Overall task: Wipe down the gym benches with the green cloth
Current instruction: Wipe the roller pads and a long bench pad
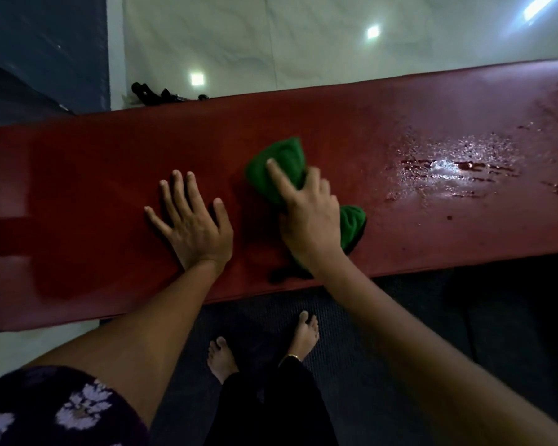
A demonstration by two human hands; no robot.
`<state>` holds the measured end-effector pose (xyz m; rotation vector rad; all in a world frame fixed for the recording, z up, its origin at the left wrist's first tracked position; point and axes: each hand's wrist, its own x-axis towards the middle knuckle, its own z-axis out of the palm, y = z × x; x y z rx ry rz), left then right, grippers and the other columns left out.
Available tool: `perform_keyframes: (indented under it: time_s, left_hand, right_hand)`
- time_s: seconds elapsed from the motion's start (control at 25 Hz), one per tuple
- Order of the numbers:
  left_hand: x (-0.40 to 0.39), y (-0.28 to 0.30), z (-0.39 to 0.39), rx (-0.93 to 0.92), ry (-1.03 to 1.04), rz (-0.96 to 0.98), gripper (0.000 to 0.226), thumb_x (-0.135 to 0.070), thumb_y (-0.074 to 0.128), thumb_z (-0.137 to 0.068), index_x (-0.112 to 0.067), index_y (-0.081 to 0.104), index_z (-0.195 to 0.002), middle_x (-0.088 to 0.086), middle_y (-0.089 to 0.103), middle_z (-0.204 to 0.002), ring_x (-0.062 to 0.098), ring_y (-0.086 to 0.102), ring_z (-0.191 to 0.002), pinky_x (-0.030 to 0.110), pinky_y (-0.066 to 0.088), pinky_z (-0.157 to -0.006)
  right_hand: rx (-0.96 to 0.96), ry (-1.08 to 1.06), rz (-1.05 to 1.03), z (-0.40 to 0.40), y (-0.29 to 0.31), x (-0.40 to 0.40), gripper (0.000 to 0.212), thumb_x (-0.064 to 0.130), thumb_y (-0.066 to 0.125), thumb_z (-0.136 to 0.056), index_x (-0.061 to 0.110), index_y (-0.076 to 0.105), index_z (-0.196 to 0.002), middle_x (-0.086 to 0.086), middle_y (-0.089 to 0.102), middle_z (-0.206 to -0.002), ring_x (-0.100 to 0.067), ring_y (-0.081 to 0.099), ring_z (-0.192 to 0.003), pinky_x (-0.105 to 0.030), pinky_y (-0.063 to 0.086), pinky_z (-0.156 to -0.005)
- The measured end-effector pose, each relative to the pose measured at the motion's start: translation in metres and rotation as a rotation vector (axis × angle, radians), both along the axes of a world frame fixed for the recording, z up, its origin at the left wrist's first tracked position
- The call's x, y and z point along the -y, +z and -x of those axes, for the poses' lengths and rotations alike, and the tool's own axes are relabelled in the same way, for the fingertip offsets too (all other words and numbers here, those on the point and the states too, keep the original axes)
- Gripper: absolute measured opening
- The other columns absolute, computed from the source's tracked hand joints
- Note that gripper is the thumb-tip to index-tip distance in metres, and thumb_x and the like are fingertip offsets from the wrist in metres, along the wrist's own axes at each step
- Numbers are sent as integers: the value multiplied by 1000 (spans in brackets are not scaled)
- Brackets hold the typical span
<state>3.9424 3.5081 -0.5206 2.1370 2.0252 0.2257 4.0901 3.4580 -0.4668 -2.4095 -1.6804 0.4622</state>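
Bench pad: red padded gym bench (pixel 351 123), running across the middle of the frame from left edge to right edge.
Surface, right part: wet droplets (pixel 455 165) and a shiny smear, right of centre on the pad.
Green cloth: bunched green cloth (pixel 285 160) lying on the pad at centre frame, one lobe above the hand and another (pixel 351 225) showing to its lower right.
Right hand: right hand (pixel 310 214) on top of the cloth, fingers curled over it and gripping the bunched fabric, index finger stretched across the upper lobe.
Left hand: left hand (pixel 195 220) flat on the bare pad just left of the cloth, fingers spread wide, holding nothing.
Feet: two bare feet (pixel 221 360) on a dark textured mat (pixel 384 333), lower centre.
Clothing: dark floral sleeve (pixel 62 410), lower left corner.
Floor beyond: pale glossy floor (pixel 271 37) in the upper frame, with bright light reflections.
Hardware: black fitting (pixel 155 93) at the pad's far edge, upper left; type cannot be told.
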Motion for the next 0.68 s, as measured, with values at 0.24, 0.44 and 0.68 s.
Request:
perform_keyframes:
  time_s: [0.24,0.44,0.68]
  left_hand:
    - [-2,3,-4,-41,-3,33,60,-39,30,-96,-12,21,-149,7,16,-157,25,6,-146,56,-3,-113]
    - [-7,13,-4,-113,-33,159,60,-35,31,-100,-7,14,-150,10,5,-158,28,-3,-146,58,-6,-113]
    - [-4,39,-61,-55,-118,137,52,-30,46,-94,-5,34,-138,15,15,-156,30,7,-145,53,-4,-114]
  right_hand:
    - [118,-149,-53,-90,-4,66,70,11,57,-81,35,36,-144,-20,46,-120,-37,48,-97,-40,42,-75]
    - [19,-228,-101,-33,-5,77,75,9,62,-76,31,37,-143,-22,48,-123,-35,51,-92,-38,42,-68]
    - [111,-142,-135,-124,-9,127,69,10,58,-78,31,41,-142,-23,48,-116,-40,50,-92,-47,50,-69]
